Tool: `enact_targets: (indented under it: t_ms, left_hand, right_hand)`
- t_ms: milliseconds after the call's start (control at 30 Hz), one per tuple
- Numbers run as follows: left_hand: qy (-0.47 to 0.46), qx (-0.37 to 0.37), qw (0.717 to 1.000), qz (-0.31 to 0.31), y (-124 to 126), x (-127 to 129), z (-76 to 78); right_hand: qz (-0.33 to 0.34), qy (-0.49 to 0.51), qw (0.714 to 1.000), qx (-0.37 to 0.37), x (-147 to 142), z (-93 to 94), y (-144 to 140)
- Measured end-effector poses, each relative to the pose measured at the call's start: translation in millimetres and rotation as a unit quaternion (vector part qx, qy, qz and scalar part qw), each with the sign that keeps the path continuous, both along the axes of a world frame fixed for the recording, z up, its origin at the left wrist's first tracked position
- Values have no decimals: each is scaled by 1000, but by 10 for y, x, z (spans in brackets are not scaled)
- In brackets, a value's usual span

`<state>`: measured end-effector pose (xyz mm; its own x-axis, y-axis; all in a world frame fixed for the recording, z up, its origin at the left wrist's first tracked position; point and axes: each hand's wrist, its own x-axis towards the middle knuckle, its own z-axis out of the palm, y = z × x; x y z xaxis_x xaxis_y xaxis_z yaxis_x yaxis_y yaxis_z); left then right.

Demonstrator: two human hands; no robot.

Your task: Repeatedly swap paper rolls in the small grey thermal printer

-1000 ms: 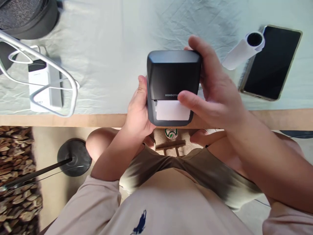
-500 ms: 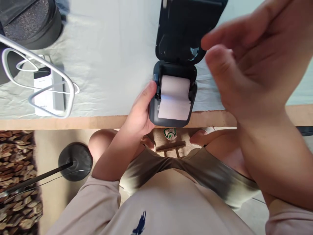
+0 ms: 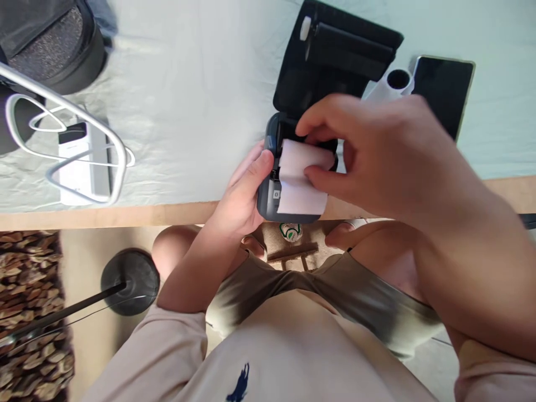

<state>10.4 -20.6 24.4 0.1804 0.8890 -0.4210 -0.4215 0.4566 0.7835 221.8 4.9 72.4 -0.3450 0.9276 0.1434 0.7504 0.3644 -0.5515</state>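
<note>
My left hand (image 3: 247, 190) is wrapped round the left side of a small dark portable thermal printer (image 3: 267, 195) at the table's front edge. Its black lid (image 3: 288, 81) stands open, tipped back away from me. Inside sits a white paper roll (image 3: 307, 159), with its loose end hanging over the printer's front. My right hand (image 3: 372, 151) reaches in from the right, thumb on the paper and bent fingers at the roll's far side, pinching it. Part of the roll and the printer's right side are hidden behind this hand.
Behind my right hand lie a white roll with a dark core (image 3: 397, 81) and a dark-screened phone (image 3: 444, 89). At left are a looped white cable (image 3: 119, 145), a white box (image 3: 77, 173) and a black case (image 3: 79, 67). The table's wooden edge (image 3: 125, 216) runs across the front.
My right hand has come down and left from beside the lid onto the paper roll. The lid has tilted, showing its inside. The white roll and phone have come into view.
</note>
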Motion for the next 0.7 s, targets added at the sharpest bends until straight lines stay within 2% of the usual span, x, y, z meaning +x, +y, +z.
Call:
enact_targets:
  t_ms: [67, 100, 167, 233, 300, 333, 400, 467, 533, 600, 700]
  left_hand:
    - [-13, 7, 1000, 19, 22, 12, -18]
    - [-20, 3, 999, 31, 31, 17, -27]
    - [-34, -4, 998, 55, 41, 21, -44]
    - [-40, -3, 997, 73, 41, 17, -55]
    - [-36, 2, 996, 87, 37, 9, -63]
    - [-35, 2, 995, 91, 36, 4, -67]
    - [-39, 3, 996, 85, 37, -3, -72]
    - [-41, 8, 996, 75, 44, -3, -73]
    - [-31, 11, 996, 78, 54, 5, -65]
    - [-18, 6, 996, 85, 61, 19, -50]
    - [-8, 8, 995, 100, 61, 42, -28]
  right_hand:
    - [-8, 133, 990, -43, 83, 87, -19]
    - [-29, 212, 975, -52, 140, 112, -18]
    - [-91, 350, 929, -79, 265, 101, 10]
    - [-149, 417, 887, -131, 370, 11, 51]
    - [-172, 431, 869, -169, 430, -127, 64]
    - [-165, 425, 874, -169, 442, -202, 54]
    - [-120, 379, 908, -134, 442, -343, 6]
    - [-52, 280, 956, -71, 425, -459, -45]
    - [-6, 166, 986, 13, 403, -547, -68]
    - [-6, 90, 994, 66, 388, -601, -59]
    - [-13, 44, 998, 50, 415, -585, -27]
